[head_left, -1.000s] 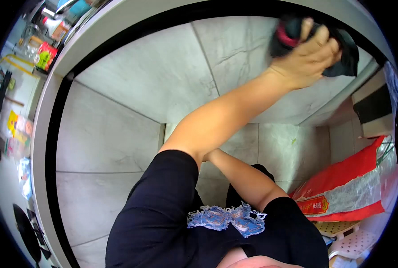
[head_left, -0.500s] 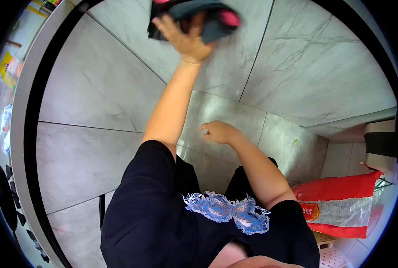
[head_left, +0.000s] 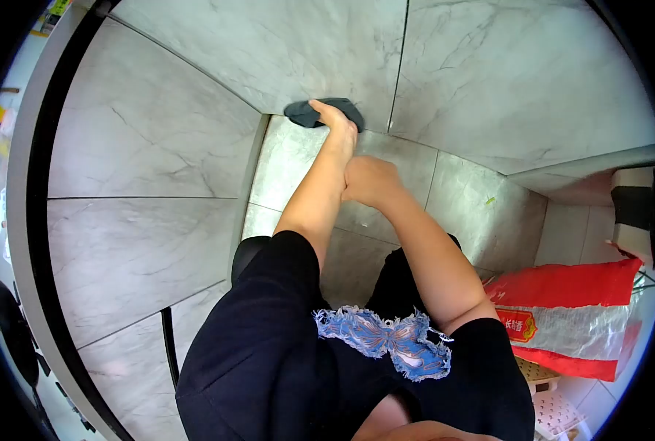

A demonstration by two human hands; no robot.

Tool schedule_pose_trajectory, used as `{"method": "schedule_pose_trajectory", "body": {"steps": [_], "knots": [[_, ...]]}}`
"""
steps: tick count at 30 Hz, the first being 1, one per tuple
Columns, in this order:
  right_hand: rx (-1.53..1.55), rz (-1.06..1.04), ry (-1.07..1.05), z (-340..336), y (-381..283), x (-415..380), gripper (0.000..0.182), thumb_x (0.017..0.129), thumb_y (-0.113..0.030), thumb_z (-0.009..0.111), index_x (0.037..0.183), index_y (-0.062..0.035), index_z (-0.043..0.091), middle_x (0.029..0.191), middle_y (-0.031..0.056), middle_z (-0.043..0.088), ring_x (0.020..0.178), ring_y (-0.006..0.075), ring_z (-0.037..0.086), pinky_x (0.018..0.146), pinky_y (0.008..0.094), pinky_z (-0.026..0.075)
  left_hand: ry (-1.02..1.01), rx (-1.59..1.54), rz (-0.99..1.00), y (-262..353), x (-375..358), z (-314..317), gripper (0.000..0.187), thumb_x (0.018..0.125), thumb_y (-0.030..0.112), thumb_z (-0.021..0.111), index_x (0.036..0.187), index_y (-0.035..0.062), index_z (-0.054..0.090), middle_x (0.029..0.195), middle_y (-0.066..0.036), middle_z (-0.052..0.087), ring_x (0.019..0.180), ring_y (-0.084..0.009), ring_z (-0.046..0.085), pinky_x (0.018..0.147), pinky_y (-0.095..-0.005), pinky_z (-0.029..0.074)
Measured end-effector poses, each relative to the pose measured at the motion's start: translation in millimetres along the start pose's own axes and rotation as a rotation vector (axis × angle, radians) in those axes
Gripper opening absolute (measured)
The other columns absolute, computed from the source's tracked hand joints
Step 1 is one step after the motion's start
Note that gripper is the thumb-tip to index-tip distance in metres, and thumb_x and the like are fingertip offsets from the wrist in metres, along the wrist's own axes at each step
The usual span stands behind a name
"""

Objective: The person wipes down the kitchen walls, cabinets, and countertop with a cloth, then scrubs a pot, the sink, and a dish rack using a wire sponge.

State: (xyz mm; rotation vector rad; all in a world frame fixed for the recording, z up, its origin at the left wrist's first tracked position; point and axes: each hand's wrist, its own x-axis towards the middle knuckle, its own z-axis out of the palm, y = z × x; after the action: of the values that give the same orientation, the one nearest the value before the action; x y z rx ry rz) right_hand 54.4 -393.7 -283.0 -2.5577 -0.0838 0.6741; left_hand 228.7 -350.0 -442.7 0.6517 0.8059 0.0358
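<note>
My left hand (head_left: 335, 117) presses a dark grey cloth (head_left: 348, 110) against the bottom of the marbled grey cabinet front (head_left: 327, 51), close to where it meets the tiled floor (head_left: 459, 213). Its thumb lies over the cloth, and the other fingers are largely hidden. My right hand (head_left: 371, 180) is beside my left wrist, with its fingers curled in; whether it holds anything is hidden.
A red and clear plastic sack (head_left: 562, 316) stands on the right, with a pink perforated basket (head_left: 555, 413) below it. More marbled panels (head_left: 144, 140) rise on the left. A black pan (head_left: 13, 331) shows at the far left. A small green scrap (head_left: 490, 200) lies on the floor.
My left hand has moved down the cabinet front with the cloth, from high up to its bottom edge. My right hand has risen slightly toward my left wrist. The view has shifted a little.
</note>
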Motion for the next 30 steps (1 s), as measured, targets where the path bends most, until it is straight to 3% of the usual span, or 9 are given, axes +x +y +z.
{"method": "schedule_pose_trajectory", "body": {"steps": [5,13,14,16,19,23,27,28,30], "knots": [[0.1,-0.18,-0.206,-3,-2,3,0.024,0.066,-0.021,0.084,0.082,-0.0044,0.077,0.083,0.0131,0.074,0.076,0.0302,0.071,0.065,0.0418,0.054,-0.19,-0.132,-0.283,37,-43,18,0.069,0.106,0.055,0.033,0.152,0.0045,0.038,0.157,-0.012,0.04,0.139,-0.0294,0.043,0.117,-0.0471,0.033],[0.431,-0.279,-0.165,13,0,5,0.025,0.078,-0.021,0.081,0.094,-0.0023,0.078,0.085,0.0155,0.075,0.08,0.0298,0.072,0.073,0.041,0.054,-0.16,0.484,1.136,76,-83,56,0.083,0.104,0.038,0.053,0.158,-0.0063,0.007,0.162,-0.025,0.019,0.144,-0.0346,0.031,0.121,-0.0431,0.022],[0.264,-0.233,-0.175,18,-1,4,0.028,0.078,-0.025,0.08,0.096,-0.0034,0.078,0.088,0.0143,0.075,0.08,0.0293,0.071,0.074,0.0414,0.055,-0.271,0.545,1.13,59,-95,47,0.097,0.102,0.044,0.054,0.154,-0.015,-0.001,0.163,-0.034,0.0,0.154,-0.0424,0.003,0.125,-0.0474,0.004],[0.088,-0.177,-0.172,31,5,10,0.031,0.078,-0.029,0.08,0.097,-0.0046,0.078,0.091,0.0132,0.075,0.08,0.0288,0.07,0.074,0.0419,0.055,-0.432,0.946,1.266,12,-60,7,0.104,0.094,0.035,0.067,0.154,-0.0139,-0.002,0.161,-0.033,0.009,0.149,-0.0424,0.017,0.124,-0.049,0.009],[-0.196,-0.178,-0.365,44,9,21,0.031,0.083,-0.03,0.076,0.099,-0.0037,0.077,0.094,0.0139,0.075,0.086,0.0308,0.071,0.078,0.0432,0.055,-0.716,1.872,1.548,17,-77,-20,0.083,0.076,0.032,0.08,0.148,0.0058,0.046,0.151,-0.026,0.034,0.144,-0.0402,0.028,0.119,-0.0678,0.009],[0.091,-0.363,-0.308,41,-6,22,0.049,0.093,-0.033,0.066,0.129,0.0002,0.063,0.125,0.0195,0.067,0.112,0.035,0.065,0.096,0.0449,0.051,-1.183,1.477,2.529,72,-45,21,0.065,0.063,0.043,0.08,0.127,0.0424,0.066,0.123,0.013,0.059,0.126,-0.0131,0.049,0.117,-0.0579,0.024],[0.065,-0.296,-0.367,41,-10,24,0.047,0.092,-0.03,0.066,0.128,0.0006,0.065,0.122,0.0204,0.068,0.111,0.0352,0.065,0.096,0.0461,0.05,-0.952,1.11,2.636,174,-72,86,0.026,0.069,0.048,0.076,0.089,0.033,0.076,0.086,0.007,0.059,0.107,-0.0232,0.056,0.121,-0.0665,0.016],[0.079,-0.286,-0.337,38,-12,22,0.047,0.092,-0.03,0.066,0.128,0.0006,0.065,0.122,0.0204,0.068,0.111,0.0352,0.065,0.096,0.0461,0.05,-0.835,0.952,2.665,196,-67,102,0.046,0.082,0.068,0.065,0.086,0.0221,0.068,0.102,0.0,0.06,0.128,-0.0357,0.048,0.117,-0.0734,0.015],[-0.039,-0.299,-0.369,35,-13,19,0.038,0.089,-0.03,0.068,0.111,0.0018,0.073,0.108,0.0212,0.073,0.1,0.037,0.069,0.089,0.0475,0.053,-0.632,0.711,2.671,216,-107,138,0.063,0.084,0.06,0.067,0.129,0.0161,0.069,0.155,-0.01,0.043,0.151,-0.043,0.024,0.117,-0.0721,0.014]]}}
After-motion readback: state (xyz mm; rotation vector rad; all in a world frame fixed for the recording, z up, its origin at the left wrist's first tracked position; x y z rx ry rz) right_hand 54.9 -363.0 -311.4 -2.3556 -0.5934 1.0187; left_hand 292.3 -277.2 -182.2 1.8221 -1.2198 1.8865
